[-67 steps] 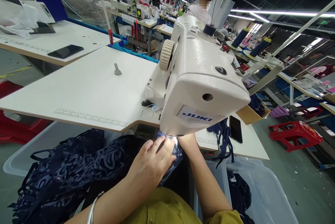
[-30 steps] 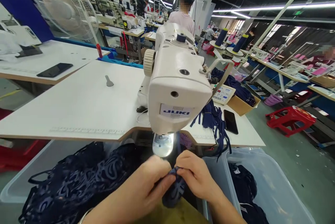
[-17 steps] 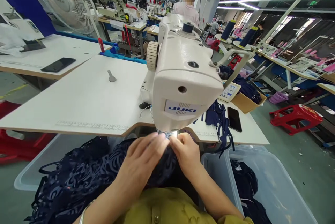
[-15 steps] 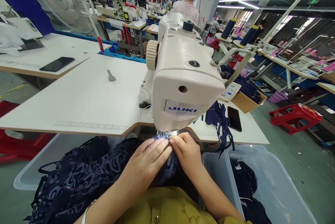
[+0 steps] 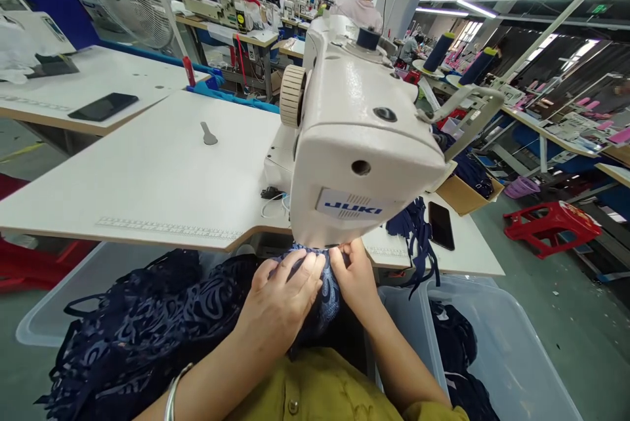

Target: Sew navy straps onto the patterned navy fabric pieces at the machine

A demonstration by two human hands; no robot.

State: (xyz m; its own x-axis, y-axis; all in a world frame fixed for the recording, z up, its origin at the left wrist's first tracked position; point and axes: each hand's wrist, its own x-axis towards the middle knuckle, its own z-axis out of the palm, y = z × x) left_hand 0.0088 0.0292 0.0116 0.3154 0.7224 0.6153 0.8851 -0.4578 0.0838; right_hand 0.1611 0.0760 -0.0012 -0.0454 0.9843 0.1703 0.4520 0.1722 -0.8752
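I see navy patterned clothes point(image 5: 162, 316) heaped in the left bin point(image 5: 37, 321), dark clothes point(image 5: 453, 342) in the right bin point(image 5: 522, 349), navy fabric point(image 5: 473, 173) in the cardboard box point(image 5: 457, 197). Blue cloth point(image 5: 329, 296) hangs at the sewing machine point(image 5: 369, 159), under my fingertips; left hand point(image 5: 280, 300) lies on it, fingers extended, right hand point(image 5: 358, 283) pinches its edge, thumb against fingers.

Left hand point(image 5: 281, 300) is lying palm down, fingers point(image 5: 306, 270) pointing forward and bending slightly. Right hand point(image 5: 358, 280) is resting just beside, thumb point(image 5: 338, 264) pointing forward, fingers curling. Both forearms point(image 5: 401, 355) are slanting inward.
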